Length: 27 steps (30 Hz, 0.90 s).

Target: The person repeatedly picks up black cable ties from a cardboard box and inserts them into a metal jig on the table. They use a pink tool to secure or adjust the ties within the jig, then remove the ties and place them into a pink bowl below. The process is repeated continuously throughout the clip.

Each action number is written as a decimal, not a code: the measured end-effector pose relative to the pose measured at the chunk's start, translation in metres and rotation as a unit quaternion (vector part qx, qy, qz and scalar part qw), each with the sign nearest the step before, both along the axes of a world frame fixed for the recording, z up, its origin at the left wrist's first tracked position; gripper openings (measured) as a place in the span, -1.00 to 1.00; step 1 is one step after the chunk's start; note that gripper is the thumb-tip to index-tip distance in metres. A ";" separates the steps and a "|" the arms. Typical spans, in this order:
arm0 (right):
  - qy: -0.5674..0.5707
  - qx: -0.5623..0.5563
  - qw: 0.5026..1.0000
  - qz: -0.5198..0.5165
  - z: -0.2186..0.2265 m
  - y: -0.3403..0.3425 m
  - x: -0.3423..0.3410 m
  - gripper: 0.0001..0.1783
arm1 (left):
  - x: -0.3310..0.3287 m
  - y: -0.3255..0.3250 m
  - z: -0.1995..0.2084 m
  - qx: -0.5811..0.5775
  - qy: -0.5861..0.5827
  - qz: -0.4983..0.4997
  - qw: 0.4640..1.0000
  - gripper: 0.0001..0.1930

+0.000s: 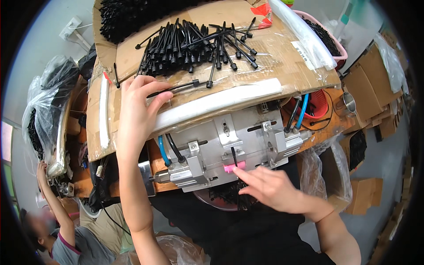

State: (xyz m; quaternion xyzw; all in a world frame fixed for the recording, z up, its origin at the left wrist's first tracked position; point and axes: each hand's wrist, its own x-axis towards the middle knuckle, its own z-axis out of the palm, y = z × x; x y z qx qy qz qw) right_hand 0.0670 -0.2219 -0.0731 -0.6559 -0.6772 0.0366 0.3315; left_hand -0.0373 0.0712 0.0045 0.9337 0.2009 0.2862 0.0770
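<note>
My left hand (140, 97) reaches over the cardboard sheet, its thumb and fingers closed on a thin black rod with a thicker collar (196, 82) at its far end. Just beyond lies a heap of similar black rods (176, 48). My right hand (270, 187) is at the front of a metal fixture (225, 128). Its index fingertip touches or nearly touches a small pink piece (229, 168), with the thumb held apart below. Another black rod (234, 154) stands in the fixture above the pink piece.
A white padded strip (221, 101) edges the cardboard. Pneumatic cylinders (190, 171) with blue and black hoses flank the fixture. A bowl (216, 199) of black parts sits below it. To the right are a red basket (321, 104) and a metal cup (348, 104). Another person (79, 240) works at the lower left.
</note>
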 end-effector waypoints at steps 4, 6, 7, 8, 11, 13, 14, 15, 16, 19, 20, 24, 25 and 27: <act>-0.173 0.176 0.968 -0.052 0.062 0.057 0.061 -0.54 | 0.014 0.001 0.001 -0.024 -0.036 -0.005 0.999 -0.84; -0.222 0.218 0.944 -0.109 0.089 0.109 0.092 -0.77 | 0.028 -0.004 0.010 -0.023 -0.004 -0.053 0.998 -0.85; -0.288 0.196 0.930 -0.120 0.097 0.130 0.115 -0.80 | 0.038 -0.009 0.015 -0.037 0.029 -0.073 0.996 -0.86; -0.340 0.163 0.921 -0.094 0.101 0.152 0.134 -0.84 | 0.041 -0.008 0.017 -0.039 0.023 -0.093 0.995 -0.86; -0.337 0.053 0.939 0.037 0.103 0.183 0.158 -0.87 | 0.039 -0.004 0.015 0.006 -0.010 -0.108 0.994 -0.86; -0.375 0.057 0.924 0.052 0.102 0.184 0.159 -0.90 | 0.034 -0.002 0.010 -0.045 -0.011 -0.106 0.993 -0.87; -0.394 0.060 0.915 0.059 0.102 0.183 0.160 -0.91 | 0.032 -0.001 0.008 -0.092 -0.002 -0.095 0.991 -0.88; -0.375 0.074 0.921 0.070 0.098 0.182 0.163 -0.89 | 0.031 -0.001 0.009 -0.140 0.005 -0.085 0.986 -0.89; -0.356 0.088 0.927 0.082 0.093 0.182 0.169 -0.86 | 0.032 -0.002 0.009 -0.139 0.015 -0.080 0.987 -0.90; -0.249 0.138 0.956 0.073 0.093 0.175 0.176 -0.83 | 0.034 -0.004 0.012 -0.079 -0.013 -0.072 0.994 -0.91; -0.205 0.156 0.964 0.063 0.095 0.171 0.177 -0.83 | 0.034 -0.005 0.009 -0.022 -0.058 -0.074 0.995 -0.91; 0.176 0.080 0.981 0.005 0.132 0.139 0.167 -0.76 | 0.016 -0.006 0.010 0.041 -0.070 -0.052 0.995 -0.87; 0.213 0.104 0.972 -0.004 0.134 0.131 0.169 -0.75 | 0.010 -0.010 0.012 -0.019 -0.033 -0.040 0.998 -0.86; 0.282 0.152 0.947 -0.025 0.136 0.112 0.171 -0.74 | -0.001 -0.017 0.017 -0.138 0.040 -0.018 0.989 -0.83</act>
